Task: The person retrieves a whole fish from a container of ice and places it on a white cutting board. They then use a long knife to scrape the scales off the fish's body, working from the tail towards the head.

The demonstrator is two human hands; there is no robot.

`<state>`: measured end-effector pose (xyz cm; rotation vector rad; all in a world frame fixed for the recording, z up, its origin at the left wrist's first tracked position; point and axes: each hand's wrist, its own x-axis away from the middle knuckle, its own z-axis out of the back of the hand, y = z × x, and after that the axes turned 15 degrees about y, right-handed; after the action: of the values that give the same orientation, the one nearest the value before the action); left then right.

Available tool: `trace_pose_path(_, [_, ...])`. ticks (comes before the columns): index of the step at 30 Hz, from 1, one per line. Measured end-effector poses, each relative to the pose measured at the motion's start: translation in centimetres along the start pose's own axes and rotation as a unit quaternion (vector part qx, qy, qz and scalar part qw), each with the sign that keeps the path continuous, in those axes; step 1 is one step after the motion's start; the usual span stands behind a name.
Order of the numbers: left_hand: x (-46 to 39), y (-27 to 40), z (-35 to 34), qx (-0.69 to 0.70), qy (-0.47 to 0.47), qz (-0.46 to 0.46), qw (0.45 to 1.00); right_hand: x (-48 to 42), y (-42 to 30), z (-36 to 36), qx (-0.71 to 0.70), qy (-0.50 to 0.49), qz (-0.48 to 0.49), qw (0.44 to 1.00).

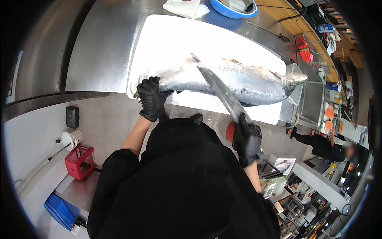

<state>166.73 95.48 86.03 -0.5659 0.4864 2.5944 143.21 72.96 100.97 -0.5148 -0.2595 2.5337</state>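
Note:
A large silvery whole fish [256,85] lies on its side across a white cutting board [173,35], its head reaching past the board's right end. My left hand [152,97], in a black glove, is closed around the tail end at the board's left edge and hides most of the tail fin. In my right hand [247,142], also gloved in black, is the handle of a long-bladed knife [222,92]. Its blade slants up and left across the fish's body, slightly blurred. Whether the edge touches the skin I cannot tell.
Behind the board are a white cloth [186,9], a blue basin [234,10] and a thin rod-like tool [265,30]. A clear plastic container [295,92] sits under the fish's head beside a steel sink [310,100]. Another person [325,146] stands at the far right.

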Motion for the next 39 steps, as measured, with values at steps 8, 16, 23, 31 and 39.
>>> trace_pose_path(8, [-0.1, 0.1, 0.2, 0.001, -0.001, 0.007, 1.000, 0.9, 0.6, 0.7, 0.002, 0.005, 0.004, 1.000])
trace_pose_path(16, [0.0, -0.3, 0.1, 0.008, -0.015, 0.007, 1.000, 1.5, 0.6, 0.4, -0.014, 0.033, -0.018, 0.999])
trace_pose_path(23, [0.1, -0.9, -0.2, 0.019, 0.009, -0.004, 1.000, 0.5, 0.2, -0.6, 0.007, 0.000, -0.072, 0.997])
trace_pose_path(31, [-0.2, -0.6, -0.1, 0.015, 0.012, -0.019, 1.000, -1.7, -0.4, -2.0, 0.046, -0.016, -0.076, 0.996])
trace_pose_path(39, [-0.4, 0.0, 0.2, 0.009, 0.001, -0.022, 1.000, -1.6, 1.1, -3.6, -0.003, 0.014, -0.085, 0.996])
